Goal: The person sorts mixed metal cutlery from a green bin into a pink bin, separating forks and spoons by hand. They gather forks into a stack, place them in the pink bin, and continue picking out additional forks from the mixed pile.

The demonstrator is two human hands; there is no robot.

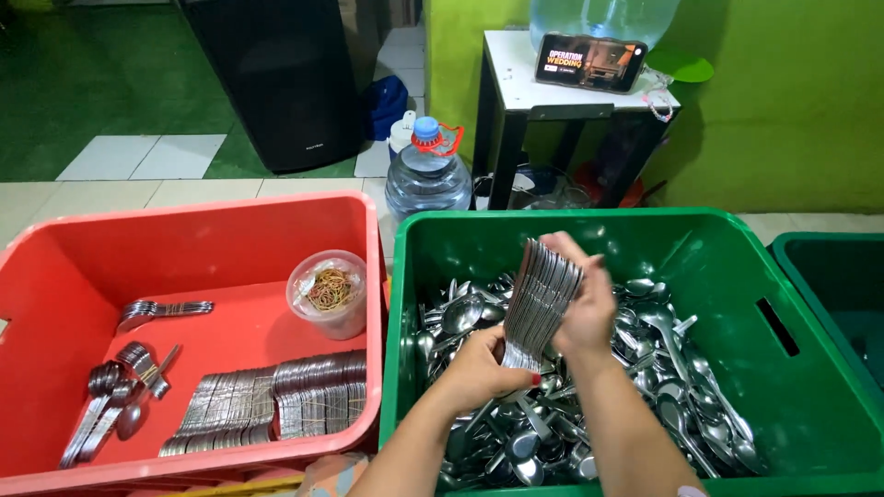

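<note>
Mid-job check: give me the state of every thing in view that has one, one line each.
Spoon stack: held upright in both hands.
Left hand: grips stack's base.
Right hand: grips stack's top.
Green crate: full of loose spoons.
Red crate: holds banded bundles.
Cup: open, rubber bands inside.
Bottle: capped.
Phone: screen on.

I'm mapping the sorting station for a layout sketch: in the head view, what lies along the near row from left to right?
Red crate → loose spoons → bundled spoon rows → tub of rubber bands → green crate → left hand → right hand → dark green crate.
</note>
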